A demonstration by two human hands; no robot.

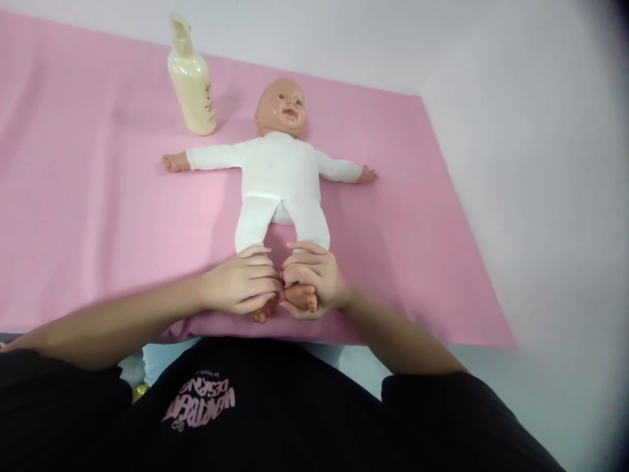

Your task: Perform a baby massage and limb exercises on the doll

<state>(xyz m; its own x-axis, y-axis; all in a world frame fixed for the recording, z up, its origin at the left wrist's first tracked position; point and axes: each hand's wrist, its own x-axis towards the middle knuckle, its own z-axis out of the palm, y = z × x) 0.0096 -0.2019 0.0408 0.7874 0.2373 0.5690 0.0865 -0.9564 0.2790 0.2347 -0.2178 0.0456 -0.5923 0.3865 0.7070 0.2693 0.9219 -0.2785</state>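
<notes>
Bald plastic-headed baby doll with white cloth body point(281, 167) lies face-up on pink-covered counter point(403, 255), feet toward the person, likely keeping both legs reachable; cream pump bottle point(194, 92) stands beside its head. Left hand point(244, 282) curls over one lower leg, right hand point(319, 272) cups the other near the foot, both sets of fingers grasping, forearms angled inward.

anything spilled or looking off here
Nothing stands out. The pump bottle stands upright, no spill shows, and the doll lies face up, its legs in the left hand and right hand. The pink cover is merely creased.
</notes>
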